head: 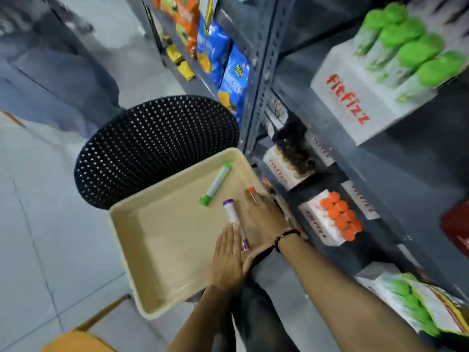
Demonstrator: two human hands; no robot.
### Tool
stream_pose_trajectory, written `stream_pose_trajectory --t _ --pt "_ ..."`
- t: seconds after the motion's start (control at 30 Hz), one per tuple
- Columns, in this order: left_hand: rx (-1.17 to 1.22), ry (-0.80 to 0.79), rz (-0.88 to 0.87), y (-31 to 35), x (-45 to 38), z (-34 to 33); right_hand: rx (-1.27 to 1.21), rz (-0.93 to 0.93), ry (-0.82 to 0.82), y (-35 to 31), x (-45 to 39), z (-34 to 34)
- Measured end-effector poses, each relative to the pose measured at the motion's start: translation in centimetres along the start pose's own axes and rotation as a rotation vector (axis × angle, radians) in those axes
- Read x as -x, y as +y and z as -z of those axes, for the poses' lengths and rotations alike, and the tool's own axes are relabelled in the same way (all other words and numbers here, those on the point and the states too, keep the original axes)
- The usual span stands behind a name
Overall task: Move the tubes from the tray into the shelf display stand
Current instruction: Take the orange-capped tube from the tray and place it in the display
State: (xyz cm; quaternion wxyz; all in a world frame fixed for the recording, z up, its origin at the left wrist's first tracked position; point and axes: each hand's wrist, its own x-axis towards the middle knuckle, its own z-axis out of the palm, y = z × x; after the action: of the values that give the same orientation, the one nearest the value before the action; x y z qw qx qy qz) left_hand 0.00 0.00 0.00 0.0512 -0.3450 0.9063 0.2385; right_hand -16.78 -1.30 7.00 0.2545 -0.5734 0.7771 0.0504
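A beige tray (165, 237) rests on a black perforated seat. Three tubes lie in it: a green-capped tube (215, 184) near the far side, a purple-capped tube (234, 222) in the middle right, and an orange-capped tube (250, 191) by the right rim. My left hand (227, 260) lies flat in the tray, its fingers against the purple tube's near end. My right hand (264, 219) covers the orange tube, with only the cap showing past my fingers. On the shelf to the right stands a white display stand (317, 219) holding several orange-capped tubes.
The grey metal shelf upright (261, 72) stands right beside the tray. More white stands hold green-capped tubes (406, 54) above and dark-capped tubes (294, 158) lower. Chip bags (228, 72) line the farther shelf. A person's grey trouser legs (63, 80) are at upper left.
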Motion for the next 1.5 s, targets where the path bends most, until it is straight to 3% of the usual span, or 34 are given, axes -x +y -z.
stream_pose_trajectory --t 0.13,0.5,0.9,1.07,1.2,1.33,1.5 --pt "0.023 -0.005 0.074 -0.2 0.0 -1.2 0.097 0.006 -0.002 -0.2 -2.9 -0.8" --pt "0.005 -0.067 0.053 -0.3 0.1 -1.2 0.355 -0.049 0.143 -1.4 -5.7 -1.9" --pt "-0.009 -0.085 0.064 0.0 0.0 -0.7 -0.154 -0.177 0.193 -1.6 -3.0 1.7" --pt "-0.062 -0.144 0.044 0.6 -0.1 -0.1 -0.356 -0.242 0.403 -0.2 1.9 4.8" --pt "-0.109 -0.147 -0.090 2.1 -0.3 1.7 -0.414 -0.351 0.600 1.1 7.1 7.7" --pt "-0.166 -0.111 -0.330 6.4 -0.6 2.9 -0.468 -0.498 0.817 3.6 15.2 9.9" --pt "-0.147 -0.060 -0.642 15.4 0.4 2.6 -0.500 -0.696 0.930 6.4 27.5 11.0"
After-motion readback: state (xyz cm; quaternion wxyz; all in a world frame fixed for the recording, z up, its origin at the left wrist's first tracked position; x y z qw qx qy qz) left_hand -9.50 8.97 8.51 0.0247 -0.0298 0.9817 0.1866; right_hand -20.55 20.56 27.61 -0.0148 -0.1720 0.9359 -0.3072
